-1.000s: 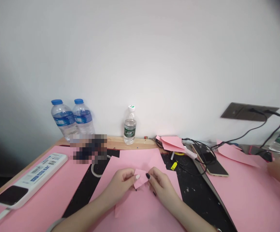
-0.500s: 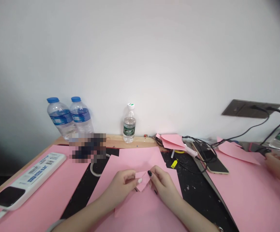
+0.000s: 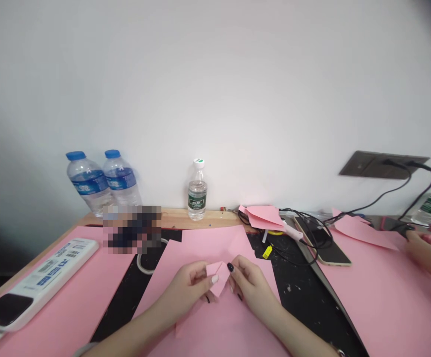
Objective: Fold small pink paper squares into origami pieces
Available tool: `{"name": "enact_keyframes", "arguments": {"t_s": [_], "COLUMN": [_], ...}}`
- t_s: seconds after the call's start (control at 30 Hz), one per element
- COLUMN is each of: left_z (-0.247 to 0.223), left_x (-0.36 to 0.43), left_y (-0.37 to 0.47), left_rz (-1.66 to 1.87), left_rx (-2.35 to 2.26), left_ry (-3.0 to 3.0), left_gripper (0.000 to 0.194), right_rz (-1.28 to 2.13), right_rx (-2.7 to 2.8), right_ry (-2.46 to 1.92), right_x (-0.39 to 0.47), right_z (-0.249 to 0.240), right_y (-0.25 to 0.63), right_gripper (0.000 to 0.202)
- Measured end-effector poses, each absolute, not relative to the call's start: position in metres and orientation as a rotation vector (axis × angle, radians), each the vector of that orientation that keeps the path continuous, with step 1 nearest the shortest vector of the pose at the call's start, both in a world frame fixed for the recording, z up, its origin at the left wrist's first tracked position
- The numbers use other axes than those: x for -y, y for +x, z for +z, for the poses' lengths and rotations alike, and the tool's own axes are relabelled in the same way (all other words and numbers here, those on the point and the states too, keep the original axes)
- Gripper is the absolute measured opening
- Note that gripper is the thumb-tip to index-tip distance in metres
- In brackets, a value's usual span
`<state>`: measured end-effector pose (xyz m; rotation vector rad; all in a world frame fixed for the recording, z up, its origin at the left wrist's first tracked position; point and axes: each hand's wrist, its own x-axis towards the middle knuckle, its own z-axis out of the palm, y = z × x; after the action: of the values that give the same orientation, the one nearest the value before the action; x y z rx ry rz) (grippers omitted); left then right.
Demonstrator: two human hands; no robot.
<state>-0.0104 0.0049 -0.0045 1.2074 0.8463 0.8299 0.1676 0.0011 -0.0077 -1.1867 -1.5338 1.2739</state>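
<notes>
Between my two hands is a small piece of folded pink paper [image 3: 218, 278], with a crease near its top. My left hand [image 3: 190, 286] is closed on its left side, the thumb lying over the front. My right hand [image 3: 248, 277] pinches its right corner between thumb and fingers. Beneath them a larger pink paper sheet [image 3: 215, 238] lies on the black mat [image 3: 300, 292]. The back of the folded piece is hidden by my fingers.
At the left lies a white power bank [image 3: 44, 277] with a cable. Water bottles [image 3: 197, 193] stand along the wall. To the right are tangled black cables [image 3: 312, 218], a phone [image 3: 323, 243] and folded pink paper [image 3: 263, 216]. Another person's hand [image 3: 429, 253] is at the far right.
The folded paper has tilted slightly in my fingers, and both hands keep their grip. The other person's hands at the right have shifted a little. The view has moved slightly.
</notes>
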Motion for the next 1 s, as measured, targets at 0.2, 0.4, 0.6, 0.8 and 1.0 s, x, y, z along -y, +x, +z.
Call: {"name": "enact_keyframes", "arguments": {"t_s": [0.2,0.4,0.6,0.8,1.0], "left_z": [-0.0085,-0.0077,-0.0051,-0.0061,-0.0077], "left_x": [-0.0052,-0.0028,-0.0047,-0.0035,-0.0025], "left_y": [-0.0106,-0.0098,-0.0093,-0.0098,-0.0114], "left_rz": [0.825,0.787,0.866,0.833,0.884], "left_rx": [-0.871,-0.954,-0.985,-0.945,-0.966], "left_ry": [1.235,1.288,1.175,1.098,1.227], "left_gripper": [0.026,0.023,0.021,0.026,0.025], "right_rz": [1.291,1.216,1.223,1.111,1.097], "right_rx": [1.512,1.559,1.622,1.767,1.798], "right_ry": [-1.173,-1.219,-1.205,-1.266,-1.269], "right_x": [-0.0003,0.0023,0.0026,0.0034,0.0043], "right_z": [-0.0096,-0.0056,-0.0045,-0.007,-0.0043], "right_y": [0.1676,0.1675,0.1652,0.1641,0.1676], "right_gripper": [0.035,0.035,0.025,0.024,0.026]}}
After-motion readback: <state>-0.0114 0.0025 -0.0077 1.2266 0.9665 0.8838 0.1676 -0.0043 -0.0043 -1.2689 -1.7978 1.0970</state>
